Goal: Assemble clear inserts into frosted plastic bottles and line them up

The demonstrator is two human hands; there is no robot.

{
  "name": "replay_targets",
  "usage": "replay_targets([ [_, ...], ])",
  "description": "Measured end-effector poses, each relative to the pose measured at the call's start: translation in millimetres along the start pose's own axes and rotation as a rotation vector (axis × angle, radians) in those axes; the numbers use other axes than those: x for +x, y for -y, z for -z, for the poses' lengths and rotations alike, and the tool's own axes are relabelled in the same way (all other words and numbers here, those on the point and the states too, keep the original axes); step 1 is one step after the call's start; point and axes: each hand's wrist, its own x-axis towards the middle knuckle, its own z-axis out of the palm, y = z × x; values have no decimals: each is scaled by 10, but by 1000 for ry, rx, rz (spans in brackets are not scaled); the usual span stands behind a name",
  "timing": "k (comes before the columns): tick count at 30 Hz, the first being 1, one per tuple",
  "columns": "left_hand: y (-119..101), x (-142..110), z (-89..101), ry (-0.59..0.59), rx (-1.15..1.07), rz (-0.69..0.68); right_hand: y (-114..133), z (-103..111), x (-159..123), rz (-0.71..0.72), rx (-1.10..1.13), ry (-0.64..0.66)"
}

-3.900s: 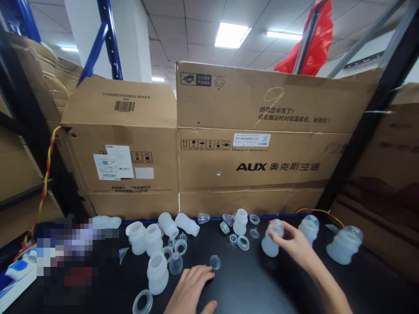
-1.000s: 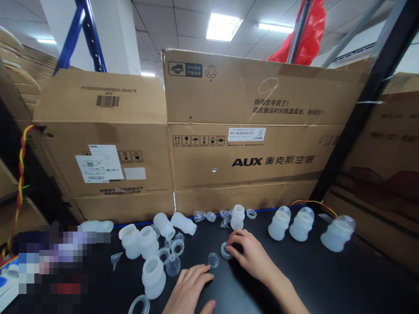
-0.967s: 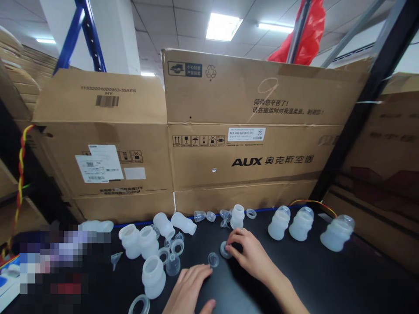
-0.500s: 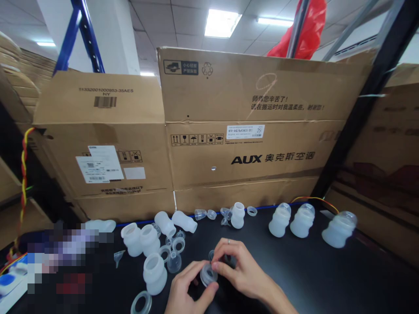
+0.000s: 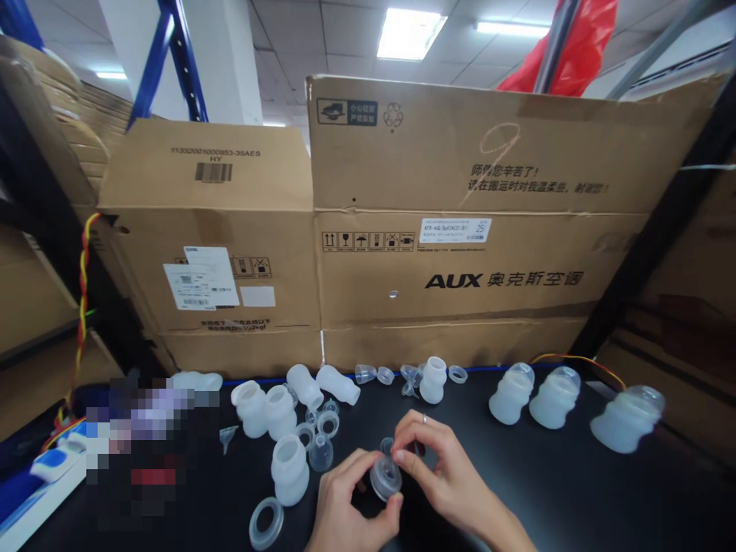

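Note:
My left hand [image 5: 348, 502] grips a translucent bottle collar ring [image 5: 386, 481] between thumb and fingers, low in the middle of the view. My right hand [image 5: 441, 464] is closed in a pinch at the ring's upper right edge. A small clear round part [image 5: 386, 445] shows just beyond the ring, by the right fingertips; its kind is hard to make out. Left of my hands stands an open frosted bottle [image 5: 290, 469]. A loose ring [image 5: 266, 524] lies in front of that bottle, and a clear bottle nipple [image 5: 320, 454] lies behind it.
Several frosted bottles, among them one upright bottle [image 5: 433, 381], stand or lie toward the back. Three capped bottles [image 5: 555, 399] stand at the right. A small funnel-like piece [image 5: 228, 438] lies at left. A cardboard sheet [image 5: 460, 307] walls off the back of the black table [image 5: 517, 491].
The whole view has shifted, so most things sit farther right. Both hands stay at the ring, which now faces the camera a little more.

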Motion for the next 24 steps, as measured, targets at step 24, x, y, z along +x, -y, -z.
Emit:
replay_targets([
  [24, 299, -92, -171, -35, -216, 189, -795, 894, 607, -147, -411, -492],
])
